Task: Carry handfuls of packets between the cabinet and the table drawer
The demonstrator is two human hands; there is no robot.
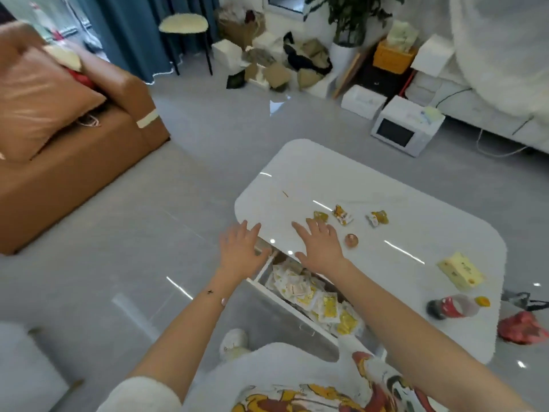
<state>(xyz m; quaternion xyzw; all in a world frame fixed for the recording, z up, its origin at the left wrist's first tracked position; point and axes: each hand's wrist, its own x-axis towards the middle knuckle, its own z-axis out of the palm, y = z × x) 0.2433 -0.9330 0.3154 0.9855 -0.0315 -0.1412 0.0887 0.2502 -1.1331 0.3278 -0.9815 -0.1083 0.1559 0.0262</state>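
With fingers spread and holding nothing, the left hand (241, 250) and right hand (319, 245) hover over the white surface (341, 176) edge above the open drawer (309, 295) of packets, so I would reach slowly for the nearest yellow packet (320, 216).

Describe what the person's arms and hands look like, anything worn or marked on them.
Both forearms are bare. The left hand has a small dark mark on the wrist, and a fuzzy white sleeve sits up near that elbow. The right hand shows no clear ring or band, though the picture is blurred. The shirt below is light with a red and yellow print.
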